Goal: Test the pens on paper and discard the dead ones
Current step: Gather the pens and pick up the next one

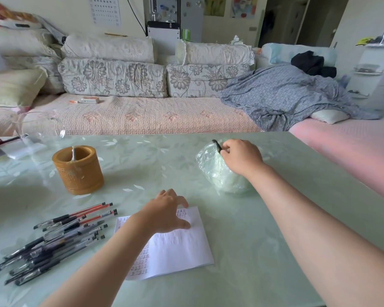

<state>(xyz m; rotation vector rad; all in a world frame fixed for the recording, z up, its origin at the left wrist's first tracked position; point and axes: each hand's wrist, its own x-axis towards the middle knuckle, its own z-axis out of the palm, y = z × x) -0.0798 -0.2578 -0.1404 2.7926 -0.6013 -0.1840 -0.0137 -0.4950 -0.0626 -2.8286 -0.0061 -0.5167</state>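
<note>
A white sheet of paper (177,249) with rows of red and dark scribbles lies on the table in front of me. My left hand (166,212) rests flat on its top edge, fingers spread. A pile of several black and red pens (56,238) lies to the left of the paper. My right hand (242,157) is stretched out over a container lined with a clear plastic bag (215,167) and grips a dark pen (217,146), whose tip points up and left over the bag. Most of that pen is hidden in the fist.
A brown cylindrical pen holder (79,170) with one pen in it stands at the left of the pale green table (264,251). A clear glass vessel (38,131) sits at the far left edge. A sofa (142,116) runs behind the table.
</note>
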